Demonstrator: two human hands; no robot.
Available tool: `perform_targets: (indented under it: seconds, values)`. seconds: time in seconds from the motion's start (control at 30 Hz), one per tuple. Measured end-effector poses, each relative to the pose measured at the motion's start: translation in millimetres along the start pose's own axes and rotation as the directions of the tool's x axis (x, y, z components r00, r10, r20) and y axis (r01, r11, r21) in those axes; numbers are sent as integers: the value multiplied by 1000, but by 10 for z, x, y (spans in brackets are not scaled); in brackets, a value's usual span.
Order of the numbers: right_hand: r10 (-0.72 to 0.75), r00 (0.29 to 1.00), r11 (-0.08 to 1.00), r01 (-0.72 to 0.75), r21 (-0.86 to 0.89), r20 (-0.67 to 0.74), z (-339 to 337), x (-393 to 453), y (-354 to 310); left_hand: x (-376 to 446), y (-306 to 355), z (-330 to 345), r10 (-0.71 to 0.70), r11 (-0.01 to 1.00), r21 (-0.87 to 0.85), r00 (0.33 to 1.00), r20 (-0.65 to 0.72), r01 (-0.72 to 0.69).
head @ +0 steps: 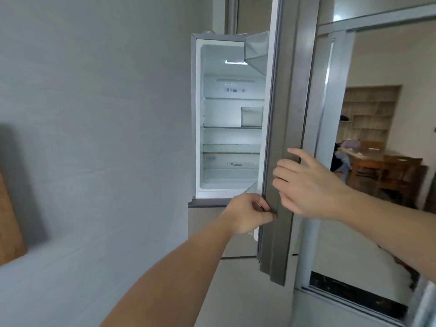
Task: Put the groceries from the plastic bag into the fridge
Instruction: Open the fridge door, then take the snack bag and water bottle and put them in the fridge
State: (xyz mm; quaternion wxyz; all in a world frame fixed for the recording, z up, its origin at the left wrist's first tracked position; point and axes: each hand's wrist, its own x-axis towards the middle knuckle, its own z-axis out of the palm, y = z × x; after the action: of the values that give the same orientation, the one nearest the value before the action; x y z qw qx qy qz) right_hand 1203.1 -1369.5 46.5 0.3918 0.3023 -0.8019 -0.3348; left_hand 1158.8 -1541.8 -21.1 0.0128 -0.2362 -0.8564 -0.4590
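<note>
The fridge (198, 114) stands ahead with its upper compartment lit and its glass shelves bare. Its grey door (280, 138) is swung open toward me and seen edge-on. My left hand (247, 213) pinches the door's edge low down, fingers curled around it. My right hand (306, 185) rests on the door's outer face a little higher, fingers spread and touching the edge. No plastic bag and no groceries are in view.
A plain grey wall (94, 138) runs along the left. A wooden board (9, 220) leans at the far left edge. Right of the door a glass sliding door with metal frame (330, 114) shows a room with a wooden table and chairs (389, 171).
</note>
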Motion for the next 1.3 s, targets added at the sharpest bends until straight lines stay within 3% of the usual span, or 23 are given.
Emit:
perform_targets:
  seconds: [0.17,0.37,0.5,0.6,0.67,0.83,0.9,1.0,1.3]
  values:
    - [83,987,994,-72,-81,141,-229,-575,176,113,291,303,97,995,7,993,61,-97]
    - [195,958,966,-151,-208,210,-413,-1269,453,251,588,639,188,980,43,976,109,-193]
    - [317,898,925,-221,-308,306,-427,-1622,647,364,696,826,186,904,338,953,241,-262]
    - [479,799,863,-353,-361,365,-385,-1810,775,463,753,1051,159,828,461,922,353,-319]
    - [537,755,836,-416,-358,377,-349,-1898,847,555,782,1239,159,791,483,889,429,-375]
    - [463,759,884,-433,-177,458,9,-2051,888,907,922,1727,251,724,468,825,506,-507]
    - [448,714,876,-472,-102,538,247,-2113,880,1080,999,1926,283,667,498,807,519,-554]
    - [490,566,779,-626,-42,663,643,-2248,922,1388,1070,2203,294,629,532,807,512,-566]
    - [526,380,597,-802,-12,761,1533,-2726,1337,2224,1023,2681,243,728,553,907,345,-405]
